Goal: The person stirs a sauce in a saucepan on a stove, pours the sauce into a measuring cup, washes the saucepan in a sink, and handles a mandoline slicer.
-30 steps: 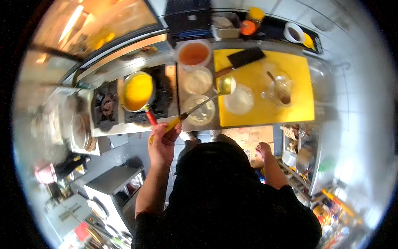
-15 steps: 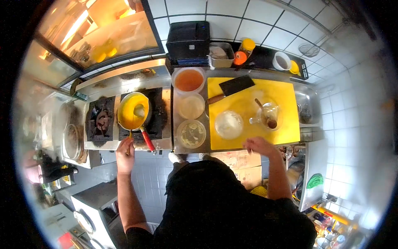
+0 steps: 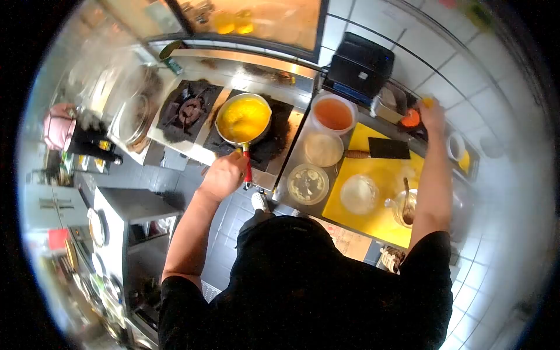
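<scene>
My left hand (image 3: 224, 175) is closed round the yellow handle of a ladle, whose bowl dips into yellow liquid in a saucepan (image 3: 244, 119). The pan sits on the right burner, its red handle (image 3: 247, 166) pointing toward me beside that hand. At the back right, my right hand (image 3: 430, 114) is wrapped round the top of a yellow-capped bottle (image 3: 427, 102), next to an orange lid (image 3: 410, 118). A cleaver (image 3: 389, 148), a bowl of white powder (image 3: 359, 195) and a glass jug with a spoon (image 3: 404, 209) lie on the yellow board (image 3: 339, 213).
Tubs stand between stove and board: one orange (image 3: 333, 113), one pale (image 3: 323, 149), one with pale pieces (image 3: 308, 184). Behind are a black machine (image 3: 360, 65) and a metal container (image 3: 389, 104). Another person in pink (image 3: 60, 125) stands far left. A white cup (image 3: 455, 146) stands back right.
My right hand has moved from the board's front edge to the bottle at the back. My left hand still holds the ladle in the pan. The view has turned and shifted.
</scene>
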Action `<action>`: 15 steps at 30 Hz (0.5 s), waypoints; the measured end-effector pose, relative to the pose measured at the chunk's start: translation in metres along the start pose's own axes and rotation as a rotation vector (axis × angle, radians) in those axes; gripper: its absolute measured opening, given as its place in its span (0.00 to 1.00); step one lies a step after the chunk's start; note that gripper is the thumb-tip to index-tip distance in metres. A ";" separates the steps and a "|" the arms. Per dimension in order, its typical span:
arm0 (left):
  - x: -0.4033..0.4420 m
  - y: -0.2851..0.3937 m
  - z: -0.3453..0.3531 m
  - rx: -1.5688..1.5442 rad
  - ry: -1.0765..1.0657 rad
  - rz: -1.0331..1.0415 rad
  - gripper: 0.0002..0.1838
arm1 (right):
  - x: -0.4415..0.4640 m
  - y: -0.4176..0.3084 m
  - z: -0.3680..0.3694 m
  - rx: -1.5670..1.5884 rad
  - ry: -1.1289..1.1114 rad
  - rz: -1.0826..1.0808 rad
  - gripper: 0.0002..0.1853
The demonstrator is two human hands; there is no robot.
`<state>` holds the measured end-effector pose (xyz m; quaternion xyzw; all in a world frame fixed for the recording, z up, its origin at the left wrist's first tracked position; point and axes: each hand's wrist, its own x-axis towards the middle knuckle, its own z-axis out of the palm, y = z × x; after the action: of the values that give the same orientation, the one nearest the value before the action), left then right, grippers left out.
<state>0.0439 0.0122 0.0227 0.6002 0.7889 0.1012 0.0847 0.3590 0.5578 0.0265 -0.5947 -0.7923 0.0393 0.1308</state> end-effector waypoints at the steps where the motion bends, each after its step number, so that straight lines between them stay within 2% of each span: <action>1: 0.001 0.002 -0.002 -0.105 0.129 0.040 0.10 | 0.019 0.017 0.018 -0.053 -0.001 -0.045 0.36; 2: 0.000 0.002 -0.003 -0.207 0.261 0.080 0.09 | 0.034 0.025 0.028 -0.106 0.000 -0.091 0.35; 3: 0.000 -0.003 0.002 -0.190 0.252 0.045 0.11 | 0.039 0.025 0.027 -0.085 -0.029 -0.115 0.32; 5: -0.005 -0.024 0.049 0.110 0.179 0.051 0.12 | 0.039 0.025 0.019 -0.039 -0.079 -0.159 0.27; 6: -0.005 -0.019 0.052 0.142 -0.041 -0.020 0.13 | 0.036 0.021 0.015 -0.070 -0.063 -0.177 0.26; 8: -0.007 -0.021 0.069 0.108 0.129 0.050 0.13 | 0.033 0.020 0.009 -0.134 -0.030 -0.205 0.24; 9: -0.008 -0.023 0.077 0.092 0.212 0.090 0.13 | 0.033 0.021 0.006 -0.136 -0.030 -0.208 0.27; 11: -0.012 -0.013 0.066 0.019 0.154 0.033 0.19 | 0.046 0.039 0.001 -0.143 -0.035 -0.206 0.32; 12: -0.013 -0.011 0.062 -0.017 0.119 0.016 0.22 | 0.068 0.068 0.013 -0.171 0.041 -0.218 0.32; 13: -0.014 -0.008 0.058 -0.052 0.083 -0.002 0.24 | 0.061 0.065 0.000 -0.178 0.048 -0.205 0.32; 15: -0.016 0.004 0.044 0.046 0.167 -0.002 0.32 | 0.025 0.040 -0.061 -0.185 0.069 -0.180 0.31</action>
<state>0.0634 0.0002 -0.0188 0.5909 0.7958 0.1327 0.0051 0.4055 0.5879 0.0805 -0.5315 -0.8378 -0.0665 0.1055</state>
